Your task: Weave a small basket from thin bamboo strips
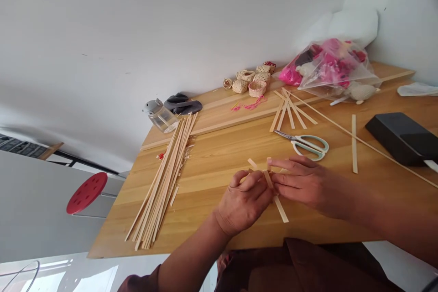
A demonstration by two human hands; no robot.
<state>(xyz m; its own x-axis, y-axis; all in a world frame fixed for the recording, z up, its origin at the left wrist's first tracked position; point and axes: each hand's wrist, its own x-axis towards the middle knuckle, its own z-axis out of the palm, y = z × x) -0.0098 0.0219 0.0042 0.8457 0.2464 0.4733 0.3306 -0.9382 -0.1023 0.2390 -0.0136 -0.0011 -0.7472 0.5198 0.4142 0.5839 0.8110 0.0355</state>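
Several thin, pale bamboo strips (270,182) cross one another between my hands, above the wooden table (205,219). My left hand (243,201) pinches the crossing, and its fingers hide the middle of the strips. My right hand (304,186) comes in from the right, with its fingertips pressed against the same strips. A long bundle of loose bamboo strips (160,187) lies to the left of my left hand. Green-handled scissors (306,145) lie just beyond my right hand, and several cut strips (290,112) lie past them.
Small woven baskets (249,80) and pink thread (249,104) sit on a raised board at the table's far side. There are also a glass jar (160,116), dark cloth (183,105), a plastic bag of pink material (328,66), a black box (400,139) and a red stool (86,193).
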